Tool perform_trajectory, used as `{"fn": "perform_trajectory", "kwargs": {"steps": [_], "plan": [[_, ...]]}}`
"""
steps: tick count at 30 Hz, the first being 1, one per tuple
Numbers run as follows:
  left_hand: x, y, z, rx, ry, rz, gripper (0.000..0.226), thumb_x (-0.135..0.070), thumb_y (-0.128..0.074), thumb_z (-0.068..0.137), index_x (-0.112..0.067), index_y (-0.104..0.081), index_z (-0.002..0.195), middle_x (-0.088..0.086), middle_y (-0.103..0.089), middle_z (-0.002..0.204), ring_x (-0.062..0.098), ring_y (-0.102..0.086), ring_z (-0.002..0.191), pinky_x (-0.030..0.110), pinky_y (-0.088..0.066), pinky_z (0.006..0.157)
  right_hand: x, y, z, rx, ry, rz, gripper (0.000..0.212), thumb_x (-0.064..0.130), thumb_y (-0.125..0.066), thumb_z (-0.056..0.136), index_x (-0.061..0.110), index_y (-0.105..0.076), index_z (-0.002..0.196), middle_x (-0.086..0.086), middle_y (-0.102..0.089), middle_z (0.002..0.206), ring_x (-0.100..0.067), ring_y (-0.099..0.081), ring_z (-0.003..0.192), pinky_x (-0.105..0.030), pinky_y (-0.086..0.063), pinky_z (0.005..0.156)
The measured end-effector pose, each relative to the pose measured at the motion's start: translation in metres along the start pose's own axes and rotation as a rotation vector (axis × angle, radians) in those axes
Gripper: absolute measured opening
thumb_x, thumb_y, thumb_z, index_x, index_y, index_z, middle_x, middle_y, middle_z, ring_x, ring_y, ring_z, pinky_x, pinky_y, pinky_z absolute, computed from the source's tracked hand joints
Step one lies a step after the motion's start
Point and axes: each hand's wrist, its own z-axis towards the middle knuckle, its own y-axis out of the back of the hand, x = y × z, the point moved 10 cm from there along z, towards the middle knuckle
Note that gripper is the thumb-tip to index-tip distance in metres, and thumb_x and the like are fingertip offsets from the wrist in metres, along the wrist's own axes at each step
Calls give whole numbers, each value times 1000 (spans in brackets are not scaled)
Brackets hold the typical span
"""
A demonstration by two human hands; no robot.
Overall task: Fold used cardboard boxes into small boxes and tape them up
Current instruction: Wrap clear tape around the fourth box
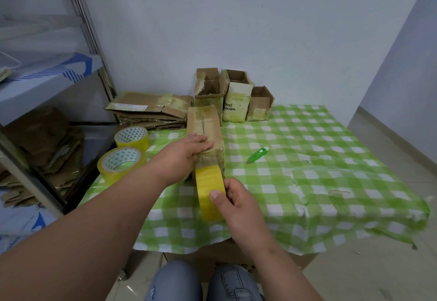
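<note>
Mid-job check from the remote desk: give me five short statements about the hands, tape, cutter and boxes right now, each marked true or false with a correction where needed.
1. The left hand presses on the closed brown cardboard box. True.
2. The right hand holds the green utility knife. False: it grips a yellow tape roll; the green utility knife lies apart on the green checked tablecloth.
3. Two spare yellow tape rolls sit left of the box. True.
4. The small boxes by the wall are all taped shut. False: their tops are open.
5. Flattened cardboard lies stacked near the back left. True.
</note>
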Motion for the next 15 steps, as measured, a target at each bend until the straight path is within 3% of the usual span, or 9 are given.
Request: {"fn": "perform_trajectory", "kwargs": {"steps": [5, 8, 12, 15], "plan": [[-1, -1, -1, -8, 18, 12, 58, 5, -38, 98, -30, -47, 144, -11, -32, 156, 15, -16, 149, 21, -8, 114, 2, 0, -3, -29, 25, 1, 8, 28, -59, 98, 23, -64, 101, -4, -70, 96, -28, -65, 92, -47, -54, 82], [5, 8, -4, -74, 99, 115, 56, -5, -42, 98, -41, -50, 140, -9, -37, 142, 22, -27, 128, 26, -19, 107, 2, 8, -4, -20, 27, 4, 10, 27, -58, 98, 19, -65, 100, -6, -70, 95, -24, -66, 87, -37, -54, 79], [13, 6, -11, -111, 175, -318, 41, -15, -59, 95, -28, -58, 134, -7, -32, 103, 9, -39, 99, 24, -34, 103, -4, 18, -5, -6, -14, 8, 17, 32, -59, 96, 18, -68, 98, -6, -71, 95, -11, -65, 82, -22, -51, 72], [15, 4, -20, -177, 224, -396, 51, -24, -75, 86, -21, -59, 134, -5, -36, 113, 1, -44, 87, 21, -42, 93, -7, 17, -4, 18, -32, 6, 17, 30, -62, 94, 15, -69, 94, -4, -72, 90, -9, -64, 79, -20, -51, 72]]}}
